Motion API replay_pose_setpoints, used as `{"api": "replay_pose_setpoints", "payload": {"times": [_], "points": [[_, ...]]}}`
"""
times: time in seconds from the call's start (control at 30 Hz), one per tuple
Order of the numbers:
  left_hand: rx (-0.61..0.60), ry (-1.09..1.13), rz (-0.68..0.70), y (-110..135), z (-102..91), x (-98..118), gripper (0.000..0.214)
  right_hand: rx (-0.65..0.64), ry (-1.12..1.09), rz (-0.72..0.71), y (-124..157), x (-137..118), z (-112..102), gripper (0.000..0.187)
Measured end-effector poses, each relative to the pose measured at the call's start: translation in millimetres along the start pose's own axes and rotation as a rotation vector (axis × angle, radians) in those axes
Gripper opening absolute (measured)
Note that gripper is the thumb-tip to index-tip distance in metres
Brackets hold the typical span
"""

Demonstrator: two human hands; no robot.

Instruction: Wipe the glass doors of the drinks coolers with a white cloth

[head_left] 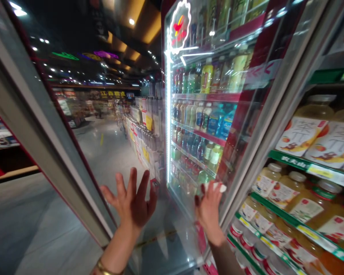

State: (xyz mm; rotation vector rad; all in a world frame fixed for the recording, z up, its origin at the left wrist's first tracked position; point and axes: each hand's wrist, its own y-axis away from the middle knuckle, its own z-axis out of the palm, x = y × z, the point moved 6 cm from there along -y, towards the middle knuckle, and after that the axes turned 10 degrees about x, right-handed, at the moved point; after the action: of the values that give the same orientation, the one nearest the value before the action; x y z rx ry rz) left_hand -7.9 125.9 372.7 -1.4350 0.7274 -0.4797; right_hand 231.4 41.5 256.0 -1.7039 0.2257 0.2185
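Note:
My left hand [132, 202] is raised with its fingers spread, palm toward a glass door [172, 233] in a metal frame. It holds nothing, and I cannot tell whether it touches the glass. A gold-coloured band [104, 268] circles my left wrist. My right hand [210, 208] is up near the door frame's right side, its fingers bent and close together. Something small and white [223, 188] shows at those fingertips; its kind is unclear, as the hand is slightly blurred.
On the right, shelves with green price rails [295, 164] carry rows of bottled drinks [304, 204]. Through the glass stands a lit drinks cooler [169, 114] full of bottles. Beside it are stacked goods [149, 130]. A shop aisle [103, 149] runs into the distance. The door's metal left edge [43, 133] slants across the view.

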Motion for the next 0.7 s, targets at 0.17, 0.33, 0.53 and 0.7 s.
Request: {"api": "replay_pose_setpoints", "payload": {"times": [0.17,0.33,0.53,0.7], "points": [[0.031,0.029,-0.008,-5,-8.7,8,0.091,0.214,0.114,0.239,-33,9,-3,0.082],[-0.022,0.149,-0.029,-1,-21.8,9,0.084,-0.016,-0.022,-0.119,36,-89,30,0.074],[-0.108,0.418,-0.101,-5,-38.9,8,0.084,0.17,0.217,0.303,22,-31,5,0.078],[-0.168,0.677,-0.118,-10,-78.3,-8,0.079,0.203,0.271,0.313,-11,-94,30,0.076]]}}
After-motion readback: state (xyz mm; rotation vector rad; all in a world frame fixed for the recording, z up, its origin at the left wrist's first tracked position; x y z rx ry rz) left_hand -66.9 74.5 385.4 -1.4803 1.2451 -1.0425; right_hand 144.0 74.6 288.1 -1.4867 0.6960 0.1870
